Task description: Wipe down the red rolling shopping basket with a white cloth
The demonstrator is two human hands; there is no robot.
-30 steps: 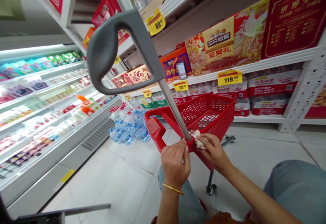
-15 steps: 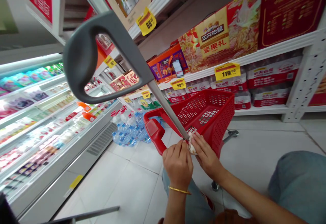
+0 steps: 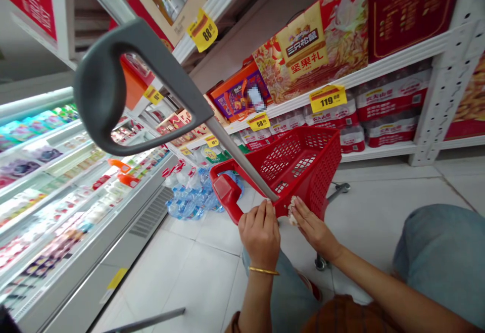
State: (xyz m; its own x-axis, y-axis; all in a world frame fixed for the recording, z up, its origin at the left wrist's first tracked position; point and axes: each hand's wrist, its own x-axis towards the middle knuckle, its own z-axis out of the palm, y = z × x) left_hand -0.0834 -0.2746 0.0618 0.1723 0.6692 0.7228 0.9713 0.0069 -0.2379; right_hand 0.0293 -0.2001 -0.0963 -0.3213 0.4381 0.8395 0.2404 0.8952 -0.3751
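A red plastic shopping basket (image 3: 322, 171) on wheels stands in front of me. Its silver pole (image 3: 252, 169) slants up to the left, ending in a grey loop handle (image 3: 100, 85). My left hand (image 3: 260, 232), with a gold bangle at the wrist, is closed on the basket's near edge beside the foot of the pole. My right hand (image 3: 312, 229) presses a small crumpled whitish cloth (image 3: 291, 210) against the basket's outer wall, just right of the pole's foot. The fingers partly cover the cloth.
Shelves with a nut gift box (image 3: 303, 45) and bottled water packs (image 3: 394, 100) rise behind the basket. Water bottles (image 3: 193, 196) stand on the floor at left, beside a refrigerated display (image 3: 113, 242). A metal bar (image 3: 151, 319) crosses the lower left. My knee (image 3: 439, 257) is at right.
My right hand has moved the cloth rightward, away from the pole's foot along the basket wall. My left hand stays at the edge. The view has shifted slightly.
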